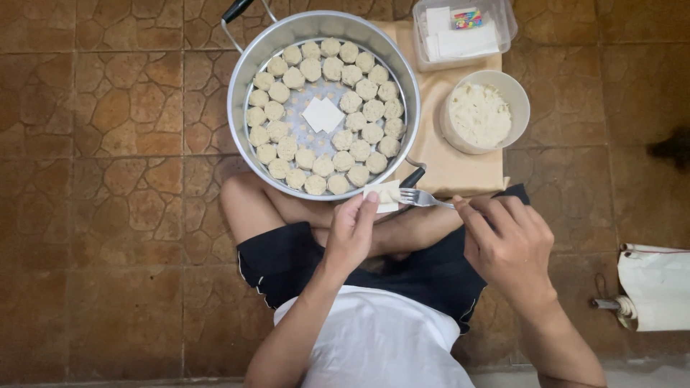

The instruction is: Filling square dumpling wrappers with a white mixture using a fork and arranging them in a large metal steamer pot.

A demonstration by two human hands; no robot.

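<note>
The left hand (350, 233) is raised in front of the lap, fingers pinched around a small pale wrapper (383, 195) held flat just below the rim of the steamer. The right hand (507, 244) comes in from the right, fingers closed on the handle of a metal fork (424, 199) whose tines point left and touch the wrapper's edge — the two hands meet over the person's crossed legs, forearms angled up from a white shirt and dark shorts.

Just above the wrapper sits a round metal steamer pot (241, 86) with black handles, its perforated tray ringed with rows of small round dumplings (359, 133); a single square wrapper (323, 114) lies flat in the bare centre. To the right of the pot, on a tan cloth (438, 158), stands a pale bowl of white filling (480, 115), and behind it a clear plastic tub (463, 29) holding more wrappers. All rests on a brown tiled floor — a roll of paper (658, 287) lies at the far right, well apart.
</note>
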